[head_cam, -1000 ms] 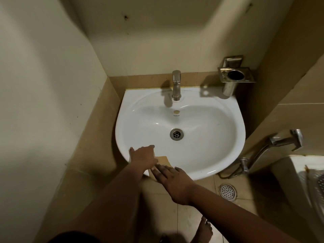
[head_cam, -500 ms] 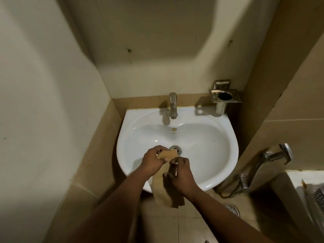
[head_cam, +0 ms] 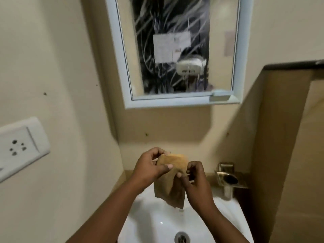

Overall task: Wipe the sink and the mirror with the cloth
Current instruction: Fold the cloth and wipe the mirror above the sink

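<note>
Cloth point(head_cam: 172, 174) lifted off sink point(head_cam: 154, 223), both hands pinching it below mirror point(head_cam: 177, 50)

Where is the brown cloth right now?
In the head view, the cloth is low and centre, held up between the left hand and right hand, above the sink, below the mirror.

Single head-worn wide-angle view, facing forward and slightly down at a corner wall. Close above the white ceramic sink point(head_cam: 154, 223), cropped by the bottom edge. White-framed wall mirror point(head_cam: 177, 55) filling the upper centre, cut off at the top. White plastic wall socket point(head_cam: 19, 146) at far left, bent by lens distortion. Both forearms entering from below.
</note>
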